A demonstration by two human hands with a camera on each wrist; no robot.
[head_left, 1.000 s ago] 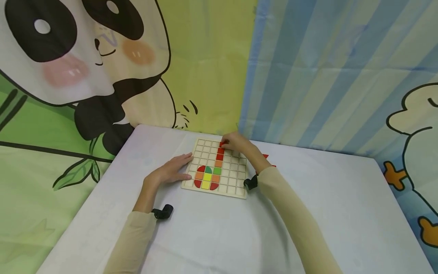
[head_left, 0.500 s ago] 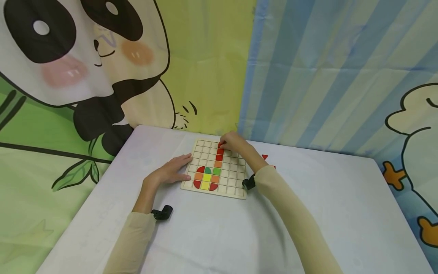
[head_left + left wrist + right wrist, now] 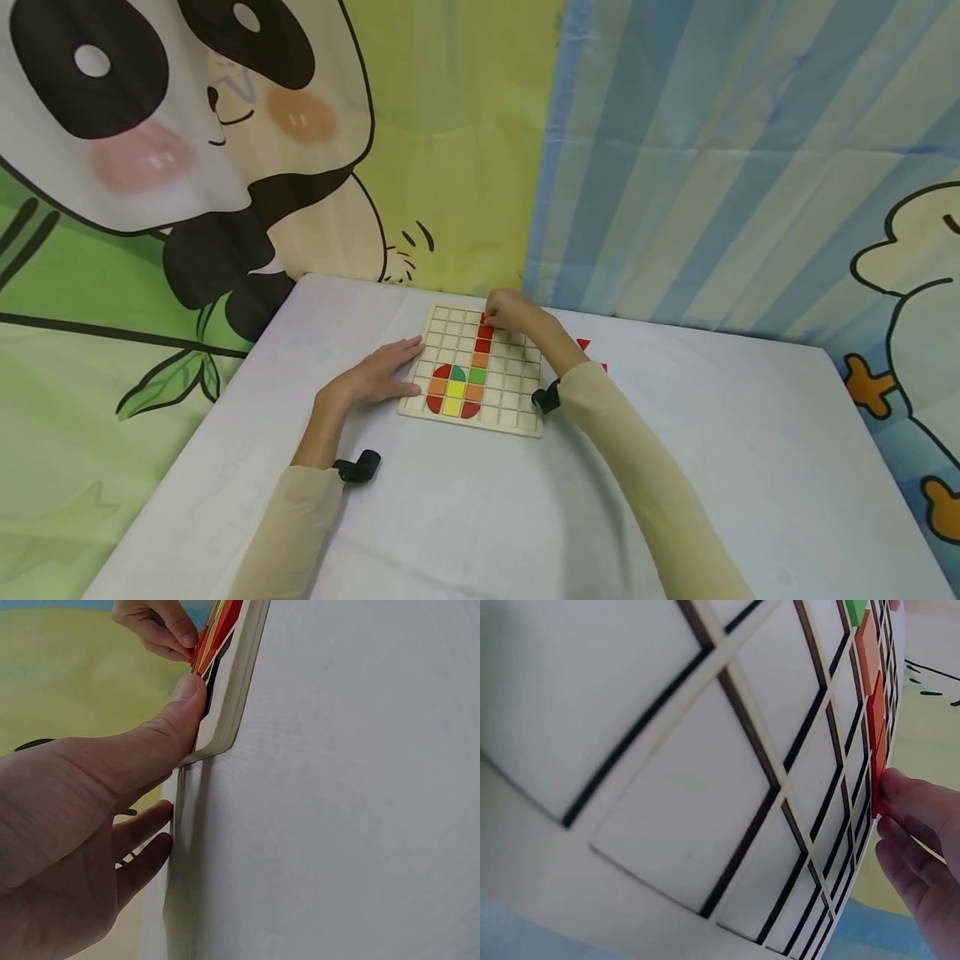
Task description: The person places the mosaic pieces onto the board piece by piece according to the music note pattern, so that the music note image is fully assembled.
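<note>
A wooden grid board lies on the table with coloured tiles set in some of its cells. My left hand rests at the board's left edge, fingers extended; in the left wrist view its thumb lies on the corner of the frame. At the far end of a column of tiles, my right hand pinches a red tile between thumb and fingertips, low over the grid. More red and an orange tile continue that column down to a green square. My right fingers partly cover the pinched tile.
Two red pieces, one a triangle, lie on the white table right of the board, partly behind the right forearm. A rounded cluster with yellow tiles fills the board's near left. Cartoon-printed cloth hangs behind the table.
My right hand stays at the far end of the tile column with only slight movement of wrist and forearm. The left hand and the board hold their places.
</note>
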